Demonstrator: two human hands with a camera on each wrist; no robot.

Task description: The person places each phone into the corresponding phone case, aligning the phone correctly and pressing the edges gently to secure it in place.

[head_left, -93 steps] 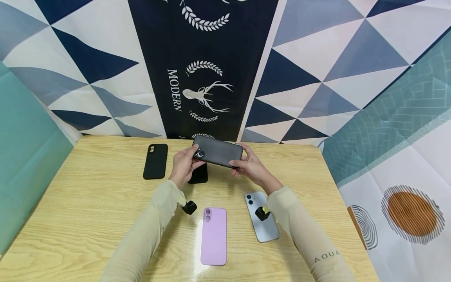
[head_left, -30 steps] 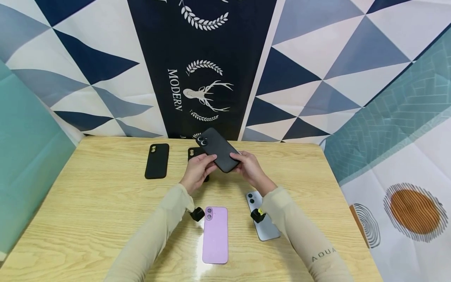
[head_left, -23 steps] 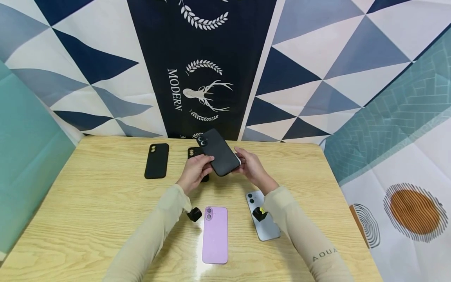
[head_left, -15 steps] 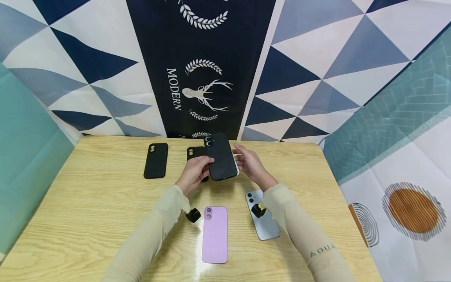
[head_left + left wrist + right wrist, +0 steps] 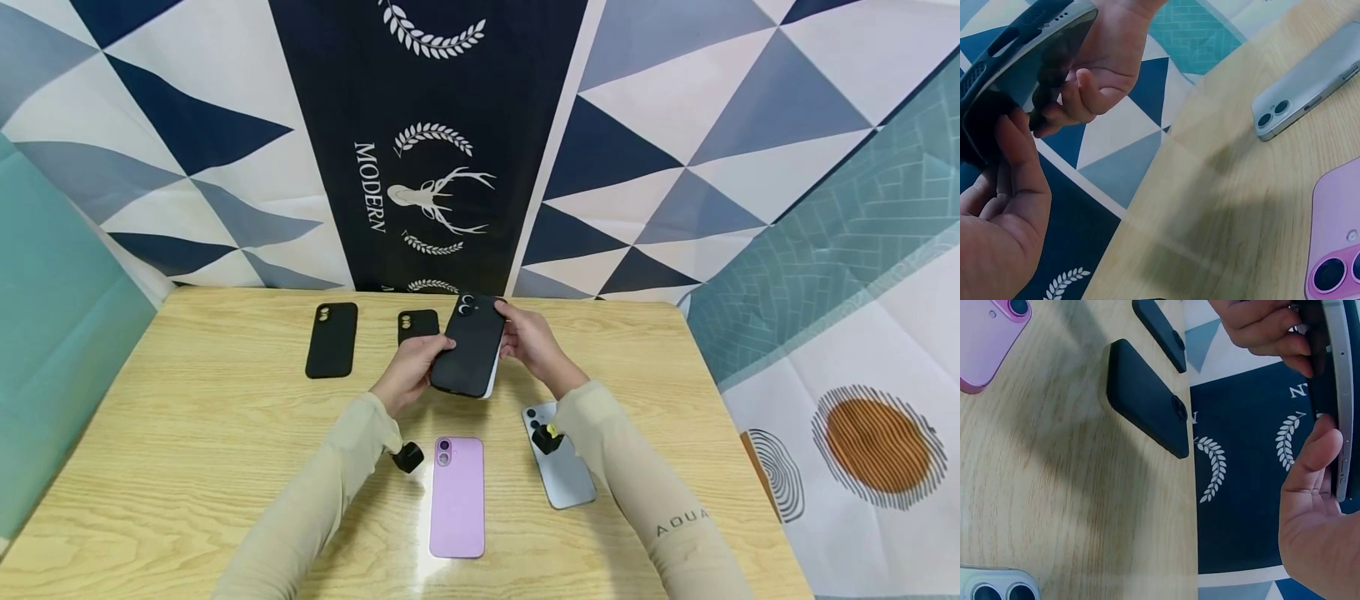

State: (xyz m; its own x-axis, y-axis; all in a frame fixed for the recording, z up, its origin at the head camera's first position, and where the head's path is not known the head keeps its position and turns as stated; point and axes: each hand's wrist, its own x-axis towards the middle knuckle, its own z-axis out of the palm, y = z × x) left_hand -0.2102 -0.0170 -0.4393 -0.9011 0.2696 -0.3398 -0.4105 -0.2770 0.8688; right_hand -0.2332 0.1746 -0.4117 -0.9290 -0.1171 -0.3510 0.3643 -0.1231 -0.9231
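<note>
patterned cloth hangs behind a pale wooden table, navy with a white deer emblem in the middle, triangles to either side, teal panels at the far left and right.

both hands hold a phone in a black case above the far middle of the table. the left hand curls under its near left edge, and the right hand pinches the far right edge near the camera end. in the left wrist view the silver rim of the phone shows inside the dark case, with fingers wrapped on it.

a few seconds ago the cased phone lay crosswise between the hands. since then it has been turned until it points away from the person, camera end far, and it sits lower and closer to the tabletop. by my reading the case is now seated and the phone is being brought down.

two empty black cases lie on the far side: one at the far left, one just left of the held phone, partly behind the left hand. a purple phone lies near centre, a light blue phone to its right, partly under the right sleeve. bare wood lies open to the right of the hands, up to the table's right edge, and wide on the near left.
</note>
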